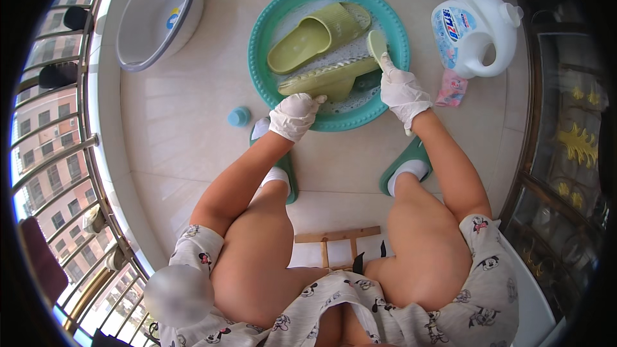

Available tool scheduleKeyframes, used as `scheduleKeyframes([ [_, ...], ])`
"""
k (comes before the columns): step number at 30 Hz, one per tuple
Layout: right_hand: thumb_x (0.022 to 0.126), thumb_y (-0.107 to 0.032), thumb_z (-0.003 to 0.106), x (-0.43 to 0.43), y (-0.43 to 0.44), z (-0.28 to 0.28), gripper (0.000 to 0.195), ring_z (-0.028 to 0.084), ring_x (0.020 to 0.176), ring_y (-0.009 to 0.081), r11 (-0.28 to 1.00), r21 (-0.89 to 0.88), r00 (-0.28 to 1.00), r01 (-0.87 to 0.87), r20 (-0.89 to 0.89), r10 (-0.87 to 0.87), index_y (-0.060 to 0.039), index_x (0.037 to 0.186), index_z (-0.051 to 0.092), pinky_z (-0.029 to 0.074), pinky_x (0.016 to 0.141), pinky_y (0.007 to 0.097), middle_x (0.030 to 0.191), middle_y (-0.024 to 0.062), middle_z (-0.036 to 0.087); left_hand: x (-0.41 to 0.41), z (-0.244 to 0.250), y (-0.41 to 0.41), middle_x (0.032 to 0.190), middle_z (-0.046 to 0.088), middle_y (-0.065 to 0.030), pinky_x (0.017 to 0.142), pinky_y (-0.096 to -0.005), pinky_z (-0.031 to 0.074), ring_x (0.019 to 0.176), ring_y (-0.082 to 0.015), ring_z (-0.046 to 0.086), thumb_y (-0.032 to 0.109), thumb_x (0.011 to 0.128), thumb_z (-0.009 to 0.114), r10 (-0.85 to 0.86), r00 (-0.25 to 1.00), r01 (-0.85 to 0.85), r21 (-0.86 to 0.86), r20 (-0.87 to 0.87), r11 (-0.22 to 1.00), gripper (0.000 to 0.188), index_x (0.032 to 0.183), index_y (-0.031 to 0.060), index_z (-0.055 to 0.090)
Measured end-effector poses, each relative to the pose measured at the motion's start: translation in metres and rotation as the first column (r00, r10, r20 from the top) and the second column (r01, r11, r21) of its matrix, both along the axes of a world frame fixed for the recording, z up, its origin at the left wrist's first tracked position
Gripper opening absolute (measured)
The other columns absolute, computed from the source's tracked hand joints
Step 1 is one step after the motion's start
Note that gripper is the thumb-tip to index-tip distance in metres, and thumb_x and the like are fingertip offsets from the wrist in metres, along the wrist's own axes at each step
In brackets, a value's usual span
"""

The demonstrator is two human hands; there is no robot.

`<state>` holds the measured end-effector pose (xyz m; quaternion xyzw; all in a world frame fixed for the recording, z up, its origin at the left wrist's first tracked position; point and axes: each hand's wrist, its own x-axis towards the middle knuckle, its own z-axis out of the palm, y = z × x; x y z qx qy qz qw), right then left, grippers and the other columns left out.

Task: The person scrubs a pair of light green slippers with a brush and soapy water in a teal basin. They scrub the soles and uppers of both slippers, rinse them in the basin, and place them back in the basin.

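Observation:
A teal plastic basin (254, 53) of sudsy water stands on the floor before me. In it lies an olive-green slide sandal (308, 38), its footbed partly facing up. Nearer to me a second olive-green slide sandal (328, 77) is tipped on its side, with the edge of its sole towards the top. My left hand (295, 113), in a white glove, grips this near sandal at its lower edge. In my gloved right hand (404, 89) is a pale green scrubbing brush (377, 48); its head is just above the near sandal's right end, and its bristles are hidden.
A grey-white plastic tub (156, 19) sits at the upper left. A white detergent jug (475, 33) and a pink packet (452, 87) are at the right. A blue cap (239, 116) lies left of the basin. A metal railing (53, 164) runs along the left.

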<state>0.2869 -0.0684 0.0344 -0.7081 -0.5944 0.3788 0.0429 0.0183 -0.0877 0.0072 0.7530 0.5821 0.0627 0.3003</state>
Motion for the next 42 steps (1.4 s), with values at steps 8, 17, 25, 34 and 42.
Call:
scheduleKeyframes([
  [8,0.107,-0.044,0.032,-0.016,-0.001,0.013,0.051,0.056,0.065,0.0305,0.97,-0.133,0.944,0.206,-0.233,-0.232,-0.0045,0.109,0.063,0.045,0.065,0.0422,0.072,0.0153,0.06,0.001,0.01,0.004,0.077,0.068,-0.0204,0.069,-0.0457,0.051,0.074,-0.0396,0.066,0.046,0.097,0.054,0.017,1.0,-0.018,-0.079,-0.01,0.997,0.048,0.083,0.0025,0.071],
  [17,0.103,-0.015,0.051,-0.071,-0.053,0.016,0.041,0.053,0.056,0.0199,0.888,0.374,0.903,-0.267,-0.226,0.366,-0.0188,0.144,0.051,0.045,0.057,0.0322,0.068,0.0054,0.053,-0.006,-0.008,0.003,0.079,0.068,-0.0201,0.067,-0.0447,0.05,0.075,-0.0384,0.065,0.041,0.097,0.057,-0.004,1.0,0.006,-0.057,0.029,0.998,0.043,0.084,0.002,0.069],
  [25,0.102,-0.01,0.051,0.018,-0.042,0.018,0.041,0.05,0.071,0.0071,0.976,0.045,0.886,0.215,-0.429,-0.176,-0.0107,0.142,0.053,0.045,0.069,0.0235,0.093,-0.0008,0.069,0.004,0.043,0.013,0.099,0.068,-0.017,0.08,-0.0428,0.05,0.091,-0.0359,0.063,0.016,0.091,0.064,-0.221,0.938,0.134,0.307,0.266,0.942,0.016,0.096,0.0015,0.068],
  [34,0.093,0.006,0.055,0.013,-0.07,0.084,0.053,0.054,0.073,0.0053,0.876,0.468,0.839,0.114,-0.518,0.167,-0.0098,0.144,0.051,0.047,0.071,0.0207,0.12,0.0068,0.069,0.015,0.118,0.039,0.102,0.066,-0.0141,0.092,-0.0457,0.045,0.099,-0.0344,0.059,0.021,0.086,0.069,-0.471,0.863,0.284,0.597,0.182,0.751,0.02,0.097,0.005,0.072],
  [42,0.09,-0.001,0.059,-0.008,-0.061,0.128,0.056,0.06,0.06,0.0289,0.789,0.596,0.928,-0.151,-0.19,0.321,-0.0183,0.143,0.053,0.05,0.06,0.0357,0.079,0.0185,0.065,0.018,0.095,0.044,0.094,0.063,-0.011,0.093,-0.0478,0.042,0.097,-0.0334,0.057,0.031,0.087,0.07,-0.596,0.748,0.413,0.5,0.29,0.761,0.024,0.094,0.0083,0.072],
])
